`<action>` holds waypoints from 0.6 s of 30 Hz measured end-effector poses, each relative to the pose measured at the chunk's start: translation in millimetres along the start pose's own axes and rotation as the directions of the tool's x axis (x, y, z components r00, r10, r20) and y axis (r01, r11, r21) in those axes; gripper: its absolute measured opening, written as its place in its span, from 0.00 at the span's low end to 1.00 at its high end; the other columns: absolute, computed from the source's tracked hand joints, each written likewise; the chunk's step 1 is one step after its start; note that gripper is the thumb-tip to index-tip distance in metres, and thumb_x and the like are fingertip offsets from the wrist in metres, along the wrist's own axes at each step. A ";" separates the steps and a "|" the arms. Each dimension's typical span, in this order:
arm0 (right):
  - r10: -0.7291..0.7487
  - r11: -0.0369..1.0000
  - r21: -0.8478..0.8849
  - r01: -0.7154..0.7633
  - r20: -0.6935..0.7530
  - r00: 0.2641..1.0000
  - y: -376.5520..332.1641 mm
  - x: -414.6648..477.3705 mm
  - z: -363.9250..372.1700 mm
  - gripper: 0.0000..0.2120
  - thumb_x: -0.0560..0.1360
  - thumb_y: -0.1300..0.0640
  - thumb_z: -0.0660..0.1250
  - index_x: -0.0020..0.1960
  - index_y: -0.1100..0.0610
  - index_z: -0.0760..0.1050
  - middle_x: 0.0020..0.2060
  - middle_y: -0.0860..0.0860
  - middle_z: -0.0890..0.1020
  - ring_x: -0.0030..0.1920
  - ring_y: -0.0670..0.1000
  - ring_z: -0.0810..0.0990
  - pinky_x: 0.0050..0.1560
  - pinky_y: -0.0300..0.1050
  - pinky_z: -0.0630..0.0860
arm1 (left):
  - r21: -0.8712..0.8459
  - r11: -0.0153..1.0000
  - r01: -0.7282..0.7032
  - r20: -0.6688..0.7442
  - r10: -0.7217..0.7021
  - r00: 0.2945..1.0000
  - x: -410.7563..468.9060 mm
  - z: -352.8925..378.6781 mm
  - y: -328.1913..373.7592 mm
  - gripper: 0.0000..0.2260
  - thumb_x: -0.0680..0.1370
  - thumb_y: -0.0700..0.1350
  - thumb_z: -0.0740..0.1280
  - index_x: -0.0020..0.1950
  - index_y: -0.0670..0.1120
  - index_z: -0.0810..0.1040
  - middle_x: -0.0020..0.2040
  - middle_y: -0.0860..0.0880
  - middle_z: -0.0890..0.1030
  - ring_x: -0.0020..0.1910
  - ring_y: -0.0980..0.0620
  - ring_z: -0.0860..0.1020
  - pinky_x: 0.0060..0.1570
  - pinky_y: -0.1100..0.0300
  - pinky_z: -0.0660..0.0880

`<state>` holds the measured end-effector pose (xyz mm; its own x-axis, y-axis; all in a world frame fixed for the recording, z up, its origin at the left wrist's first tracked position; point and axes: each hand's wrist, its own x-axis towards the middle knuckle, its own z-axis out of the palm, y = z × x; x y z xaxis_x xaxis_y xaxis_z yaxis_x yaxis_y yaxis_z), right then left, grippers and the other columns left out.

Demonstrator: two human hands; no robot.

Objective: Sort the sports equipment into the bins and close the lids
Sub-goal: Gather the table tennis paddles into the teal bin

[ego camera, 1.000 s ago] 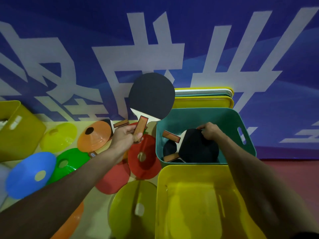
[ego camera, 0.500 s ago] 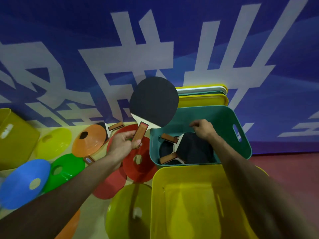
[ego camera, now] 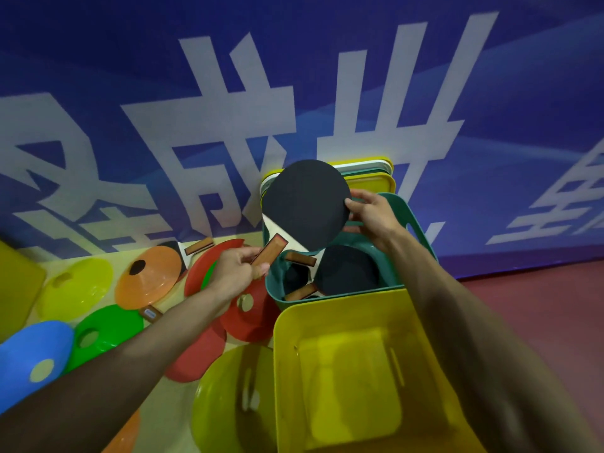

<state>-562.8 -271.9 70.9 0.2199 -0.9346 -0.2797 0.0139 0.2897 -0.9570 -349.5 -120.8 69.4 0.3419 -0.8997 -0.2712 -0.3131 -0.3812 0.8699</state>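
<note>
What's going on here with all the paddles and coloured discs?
A person is sorting sports gear. The left hand holds a black-faced table tennis paddle by its wooden handle, and the right hand has its grip on the blade's edge, above the teal plastic bin. That bin already has black paddles lying inside. The yellow plastic bin nearer the camera looks empty. Coloured flat disc cones lie scattered on the floor to the left.

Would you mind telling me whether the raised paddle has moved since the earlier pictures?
Yes. The raised paddle has moved right: earlier left of the teal bin, it is now over it, with the right hand touching its edge.
</note>
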 end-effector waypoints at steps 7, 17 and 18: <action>0.117 0.991 -0.037 -0.131 -0.267 0.957 27.0 1.5 -27.5 0.12 0.81 0.64 0.57 0.58 0.60 0.76 0.44 0.54 0.80 0.39 0.49 0.79 0.34 0.48 0.80 | 0.051 0.996 -0.069 0.187 0.058 0.981 5.5 10.0 16.0 0.11 0.76 0.37 0.68 0.56 0.48 0.79 0.46 0.51 0.81 0.47 0.54 0.79 0.47 0.68 0.74; 0.286 0.895 -0.199 -0.398 -0.428 0.857 51.0 22.6 -47.8 0.04 0.76 0.65 0.62 0.46 0.66 0.74 0.48 0.65 0.80 0.39 0.64 0.83 0.35 0.61 0.82 | 0.081 0.996 -0.050 0.135 0.038 0.990 9.9 9.0 3.0 0.10 0.77 0.35 0.64 0.54 0.46 0.79 0.48 0.51 0.81 0.51 0.57 0.78 0.57 0.61 0.74; 0.316 0.887 -0.181 -0.424 -0.431 0.845 53.7 24.3 -46.9 0.04 0.77 0.65 0.62 0.44 0.66 0.72 0.48 0.65 0.80 0.39 0.64 0.83 0.35 0.61 0.81 | 0.069 0.996 -0.048 0.128 0.039 0.991 10.6 8.9 2.6 0.10 0.77 0.35 0.64 0.53 0.47 0.80 0.48 0.51 0.81 0.50 0.57 0.79 0.56 0.61 0.74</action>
<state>-602.5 -288.8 9.1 -0.2305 -0.7873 -0.5719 -0.2577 0.6161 -0.7443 -354.6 -133.3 65.2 0.2128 -0.9337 -0.2878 -0.3897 -0.3512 0.8513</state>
